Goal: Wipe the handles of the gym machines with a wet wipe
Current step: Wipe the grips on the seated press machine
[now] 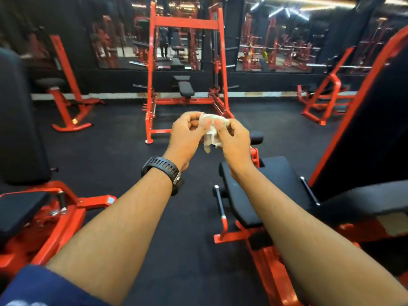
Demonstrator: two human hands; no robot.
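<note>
Both hands, left hand [187, 131] & right hand [229, 138], pinch crumpled white wet wipe [212, 131] w/ curled fingers.

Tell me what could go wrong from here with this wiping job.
1. The wipe is a crumpled wad pinched between the left hand and right hand in mid-air. It might slip, land on the floor and pick up dirt.
2. Bunched like this, it would probably touch only part of the handle beside the bench, so spreading it out first seems wise.
</note>
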